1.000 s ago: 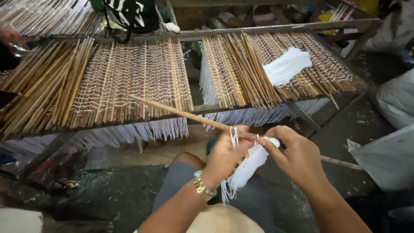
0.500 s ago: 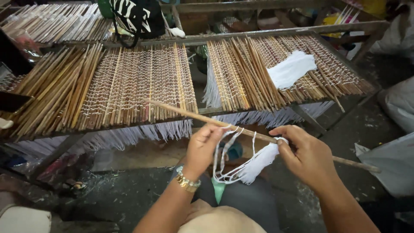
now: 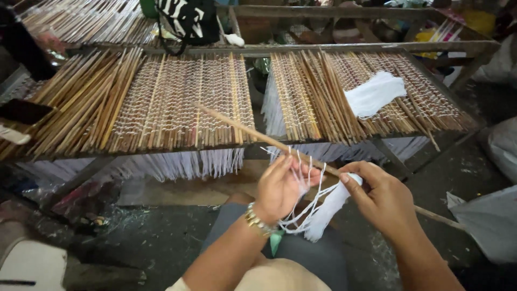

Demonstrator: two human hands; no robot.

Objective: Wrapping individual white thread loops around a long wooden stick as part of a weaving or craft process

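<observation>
Over rack (image 3: 161, 151), fingers (image 3: 353, 180) pinching strings (image 3: 318, 215)

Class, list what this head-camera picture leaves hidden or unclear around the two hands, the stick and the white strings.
- Head view: the stick passes behind both hands; its stretch there is hidden.
- Right hand covers where the white strings are gripped.
- Left hand: palm faces away; knots too small to tell.

left hand (image 3: 280, 186): bare forearm, gold link bracelet (image 3: 258, 222) at wrist | right hand (image 3: 385, 202): bare, no sleeve | lap: grey trousers (image 3: 307, 256), pale cream top (image 3: 269, 276) nearest
</observation>
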